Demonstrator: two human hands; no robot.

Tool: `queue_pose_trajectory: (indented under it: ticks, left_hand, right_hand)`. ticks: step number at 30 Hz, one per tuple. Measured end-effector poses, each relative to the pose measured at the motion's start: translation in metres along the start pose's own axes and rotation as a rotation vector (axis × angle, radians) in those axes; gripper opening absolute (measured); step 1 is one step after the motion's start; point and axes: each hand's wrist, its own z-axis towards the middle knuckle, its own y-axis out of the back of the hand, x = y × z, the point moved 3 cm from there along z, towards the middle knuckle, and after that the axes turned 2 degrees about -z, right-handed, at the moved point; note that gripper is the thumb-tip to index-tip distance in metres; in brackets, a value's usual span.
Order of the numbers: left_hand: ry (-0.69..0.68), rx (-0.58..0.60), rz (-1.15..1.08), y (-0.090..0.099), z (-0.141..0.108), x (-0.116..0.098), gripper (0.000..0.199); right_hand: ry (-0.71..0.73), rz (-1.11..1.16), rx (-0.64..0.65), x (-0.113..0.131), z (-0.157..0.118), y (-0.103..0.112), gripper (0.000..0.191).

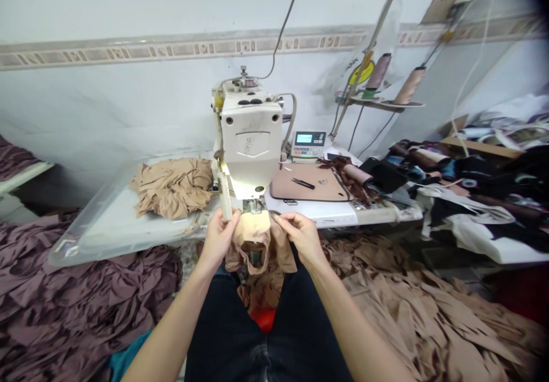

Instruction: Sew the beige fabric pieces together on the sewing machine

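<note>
My left hand (217,239) and my right hand (302,236) pinch opposite edges of a piece of tan stretch fabric (253,239), held just in front of the presser foot (255,205) of a white industrial sewing machine (249,136). The fabric has a curved, open edge and hangs down in folds over my lap. More of the same cloth trails below it. The needle area is partly hidden behind the raised fabric and my fingers.
A bunched tan fabric pile (171,187) lies left of the machine on a transparent-covered table (115,225). To the right are a brown mat (309,182) with black snips (302,183) and a control panel (307,143). Heaps of mauve (86,302) and tan cloth (420,307) cover the floor.
</note>
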Motion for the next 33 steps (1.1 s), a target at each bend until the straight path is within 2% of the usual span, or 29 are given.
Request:
queue_pose_trajectory:
  ticks: [4,6,8,10,13,14,17,20,22,24,26,27,29,31,33]
  left_hand:
    - [0.011,-0.008,0.194,0.041,-0.007,0.012,0.044]
    - [0.036,-0.03,0.252,0.062,-0.011,0.013,0.045]
    - [0.05,-0.043,0.246,0.076,-0.014,0.01,0.046]
    - [0.066,-0.053,0.191,0.082,-0.02,0.006,0.047]
    - [0.131,-0.047,0.076,0.077,-0.032,0.005,0.049]
    - [0.165,-0.035,0.04,0.072,-0.038,0.007,0.05]
    - [0.248,0.02,-0.029,0.055,-0.058,0.015,0.051]
    - [0.225,0.081,0.006,0.043,-0.077,0.023,0.048]
    - [0.176,0.2,0.085,0.038,-0.088,0.025,0.046]
    - [0.131,0.418,0.162,0.035,-0.097,0.023,0.043]
    - [0.1,0.59,0.185,0.033,-0.103,0.019,0.041]
    - [0.086,0.611,0.172,0.033,-0.103,0.017,0.04]
    - [0.081,0.565,0.152,0.031,-0.102,0.012,0.034]
    - [0.123,0.576,0.166,0.022,-0.102,0.012,0.026]
    - [0.204,0.727,0.178,0.007,-0.106,0.017,0.031]
  right_hand:
    - [0.038,-0.067,-0.091,-0.012,-0.033,0.007,0.041]
    - [0.088,-0.102,-0.094,-0.012,-0.055,0.004,0.041]
    - [0.151,-0.125,-0.032,-0.011,-0.074,-0.006,0.05]
    - [0.189,-0.14,0.086,-0.011,-0.087,-0.021,0.052]
    - [0.166,-0.156,0.221,-0.012,-0.091,-0.044,0.033]
    - [0.139,-0.161,0.238,-0.013,-0.09,-0.05,0.034]
    - [0.02,-0.151,0.271,-0.011,-0.087,-0.063,0.056]
    - [-0.011,-0.095,0.261,-0.002,-0.089,-0.066,0.052]
    - [0.003,-0.068,0.239,0.006,-0.092,-0.059,0.046]
    - [-0.006,-0.077,0.29,0.015,-0.093,-0.048,0.052]
    - [-0.026,-0.14,0.476,0.024,-0.094,-0.037,0.057]
    - [-0.033,-0.195,0.605,0.027,-0.094,-0.031,0.058]
    - [-0.027,-0.331,0.846,0.032,-0.096,-0.022,0.057]
    - [-0.003,-0.454,0.991,0.033,-0.097,-0.015,0.055]
    - [0.013,-0.511,1.073,0.032,-0.096,-0.011,0.054]
